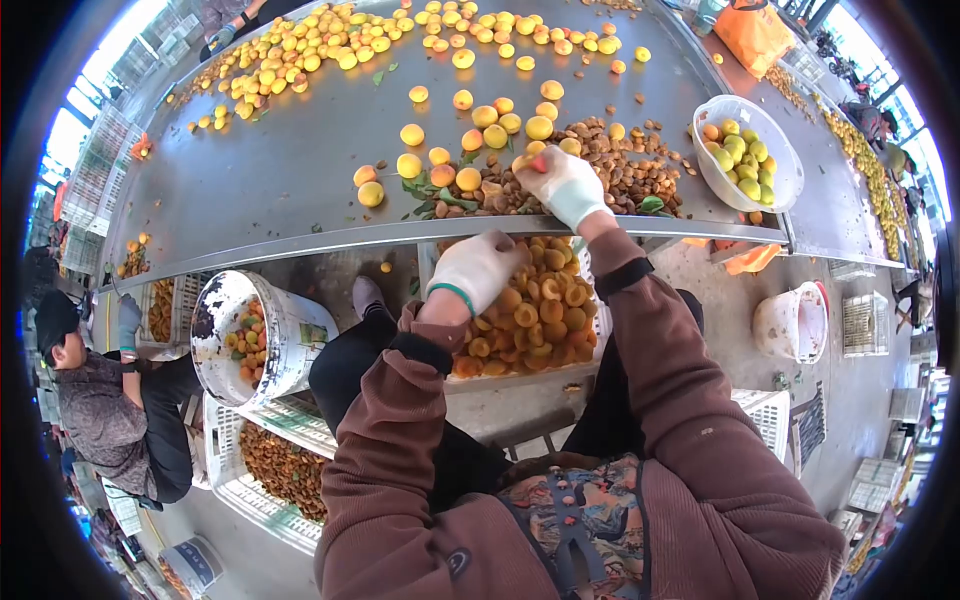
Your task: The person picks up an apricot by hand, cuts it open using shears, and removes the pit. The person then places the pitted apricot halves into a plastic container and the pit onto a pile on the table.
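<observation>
My right hand (pixel 568 185), in a white glove, is at the table's front edge over a pile of brown pits (pixel 625 170). Its fingers are closed round something small with a reddish patch, partly hidden. My left hand (pixel 478 268), also gloved, hangs below the edge over a crate of halved apricots (pixel 535 320). Its fingers are bent and point to the right; whatever they may hold cannot be made out. Whole yellow apricots (pixel 484 117) lie beside the pits, with some green leaves.
A white bowl of yellow-green fruit (pixel 740 165) stands on the metal table (pixel 300 170) at the right. On the left are a white bucket (pixel 290 335) and a crate of brown pits (pixel 280 465). Another person (pixel 110 410) sits at the far left.
</observation>
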Demonstrator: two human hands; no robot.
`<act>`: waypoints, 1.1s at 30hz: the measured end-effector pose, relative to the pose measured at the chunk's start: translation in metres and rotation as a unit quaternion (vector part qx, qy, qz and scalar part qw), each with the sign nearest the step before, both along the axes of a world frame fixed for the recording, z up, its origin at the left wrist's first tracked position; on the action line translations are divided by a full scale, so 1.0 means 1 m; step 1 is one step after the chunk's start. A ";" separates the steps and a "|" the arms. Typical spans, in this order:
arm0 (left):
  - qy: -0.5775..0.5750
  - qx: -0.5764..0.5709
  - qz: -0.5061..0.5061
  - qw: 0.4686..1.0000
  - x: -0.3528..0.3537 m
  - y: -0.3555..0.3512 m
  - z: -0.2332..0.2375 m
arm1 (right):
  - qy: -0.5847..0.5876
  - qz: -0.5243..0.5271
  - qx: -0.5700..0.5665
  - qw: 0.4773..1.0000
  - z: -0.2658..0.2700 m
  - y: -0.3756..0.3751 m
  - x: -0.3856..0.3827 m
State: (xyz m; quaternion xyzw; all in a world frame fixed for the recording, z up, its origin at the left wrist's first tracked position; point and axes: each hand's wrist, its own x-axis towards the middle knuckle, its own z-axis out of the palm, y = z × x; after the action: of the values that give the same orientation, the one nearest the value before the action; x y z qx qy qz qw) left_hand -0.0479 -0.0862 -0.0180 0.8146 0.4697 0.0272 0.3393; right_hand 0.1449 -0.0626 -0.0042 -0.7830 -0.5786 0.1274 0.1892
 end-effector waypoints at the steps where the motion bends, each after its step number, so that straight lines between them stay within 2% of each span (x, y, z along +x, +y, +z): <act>1: -0.083 0.087 -0.050 0.991 -0.009 0.006 -0.003 | 0.085 -0.005 0.040 0.996 0.004 -0.003 0.001; 2: -0.166 0.173 -0.097 0.966 -0.015 0.010 -0.004 | 0.169 -0.008 0.078 0.983 0.008 -0.005 0.002; 3: -0.162 0.120 -0.063 0.977 -0.014 0.011 0.013 | 0.278 0.021 0.111 0.954 0.009 -0.008 0.001; 4: -0.166 0.123 -0.058 0.977 -0.012 0.009 0.027 | 0.274 0.026 0.111 0.955 0.015 -0.017 -0.004; 5: -0.341 -0.057 0.067 0.936 -0.009 0.007 0.039 | 0.295 0.114 0.159 0.935 0.021 -0.030 -0.009; 6: -0.490 -0.231 0.185 0.820 -0.007 0.005 0.047 | 0.315 0.201 0.204 0.905 0.026 -0.037 -0.011; 7: -0.522 -0.218 0.183 0.804 -0.007 0.002 0.050 | -0.039 0.365 0.334 0.868 0.028 -0.037 -0.004; 8: -0.523 -0.217 0.187 0.802 -0.009 0.003 0.050 | -0.037 0.368 0.333 0.867 0.027 -0.042 -0.007; 9: -0.528 -0.230 0.138 0.806 -0.012 0.004 0.050 | 0.178 0.301 0.196 0.916 0.029 -0.051 -0.012; 10: -0.531 -0.243 0.089 0.807 -0.012 0.005 0.050 | 0.379 0.212 0.044 0.900 0.036 -0.058 -0.016; 11: -0.540 -0.312 0.116 0.773 -0.012 0.005 0.049 | 0.555 0.108 -0.056 0.823 0.045 -0.059 -0.018; 12: -0.540 -0.312 0.116 0.773 -0.012 0.005 0.051 | 0.555 0.108 -0.056 0.823 0.036 -0.057 -0.019; 13: -0.528 -0.306 0.116 0.784 -0.013 0.003 0.053 | 0.333 0.251 0.165 0.894 0.021 -0.052 -0.019; 14: -0.515 -0.301 0.114 0.795 -0.013 0.002 0.054 | 0.069 0.362 0.366 0.855 0.008 -0.050 -0.016; 15: -0.513 -0.303 0.113 0.796 -0.012 0.001 0.052 | 0.023 0.366 0.384 0.847 0.006 -0.050 -0.013; 16: -0.514 -0.266 0.088 0.811 -0.011 0.001 0.049 | 0.023 0.363 0.384 0.849 0.016 -0.055 -0.017; 17: -0.514 -0.229 0.062 0.824 -0.009 0.001 0.045 | 0.322 0.258 0.220 0.884 0.027 -0.064 -0.020; 18: -0.512 -0.231 0.060 0.825 -0.007 0.003 0.042 | 0.581 0.121 0.029 0.804 0.036 -0.071 -0.025; 20: -0.594 -0.401 0.149 0.681 -0.003 0.009 0.032 | 0.590 0.109 0.052 0.799 0.033 -0.074 -0.027; 21: -0.637 -0.438 0.137 0.619 -0.001 0.010 0.031 | 0.588 0.108 0.089 0.797 0.027 -0.072 -0.029; 22: -0.636 -0.437 0.135 0.621 0.001 0.009 0.030 | 0.585 0.107 0.126 0.794 0.024 -0.072 -0.029; 23: -0.659 -0.431 0.163 0.595 0.004 0.006 0.028 | 0.541 0.113 0.136 0.822 0.021 -0.074 -0.028; 24: -0.679 -0.425 0.191 0.567 0.007 0.004 0.031 | 0.540 0.114 0.138 0.822 0.020 -0.077 -0.030; 25: -0.689 -0.438 0.157 0.556 0.007 0.009 0.021 | 0.546 0.128 0.145 0.815 0.019 -0.079 -0.032; 27: -0.692 -0.447 0.138 0.550 0.010 0.011 0.016 | 0.573 0.136 0.156 0.793 0.017 -0.079 -0.037; 29: -0.694 -0.457 0.120 0.543 0.012 0.008 0.012 | 0.577 0.126 0.142 0.795 0.019 -0.080 -0.035; 31: -0.664 -0.288 0.044 0.689 0.013 0.005 0.012 | 0.581 0.113 0.135 0.795 0.019 -0.079 -0.035; 33: -0.660 -0.279 0.042 0.696 0.013 0.005 0.015 | 0.584 0.107 0.138 0.793 0.019 -0.080 -0.035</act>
State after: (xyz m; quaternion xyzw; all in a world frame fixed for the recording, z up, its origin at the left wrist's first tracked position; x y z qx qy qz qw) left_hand -0.0349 -0.0808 -0.0028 0.4344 0.1441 0.4397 0.7728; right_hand 0.1096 -0.1425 0.0144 -0.4587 -0.4496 0.4985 0.5821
